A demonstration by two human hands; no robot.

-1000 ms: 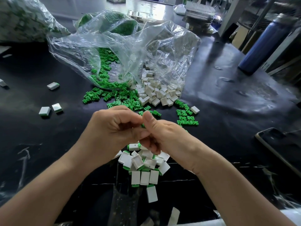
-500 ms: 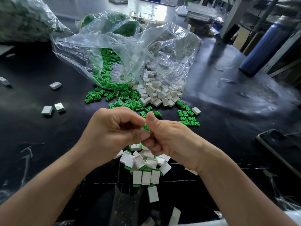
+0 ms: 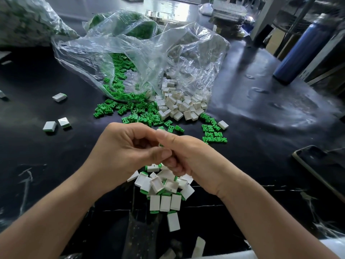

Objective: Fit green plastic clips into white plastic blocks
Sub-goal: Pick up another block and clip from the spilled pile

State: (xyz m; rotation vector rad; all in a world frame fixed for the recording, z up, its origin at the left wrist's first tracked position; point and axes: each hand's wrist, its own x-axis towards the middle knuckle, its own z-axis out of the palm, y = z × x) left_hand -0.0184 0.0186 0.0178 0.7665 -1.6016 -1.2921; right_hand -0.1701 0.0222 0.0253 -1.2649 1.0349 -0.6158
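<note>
Black glossy table (image 3: 252,128), green clips (image 3: 141,116), blue bottle (image 3: 300,51)

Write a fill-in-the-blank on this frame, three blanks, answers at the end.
1. The loose clips spilling from the clear bag are ____.
2. The tall bottle at far right is ____.
3. ____ finished blocks lie side by side in a row on the near side of the pile.

Answers: green; blue; three

A blue bottle (image 3: 302,49) stands on the black table's (image 3: 261,101) right, a dark flat device (image 3: 321,165) nearer.
</note>
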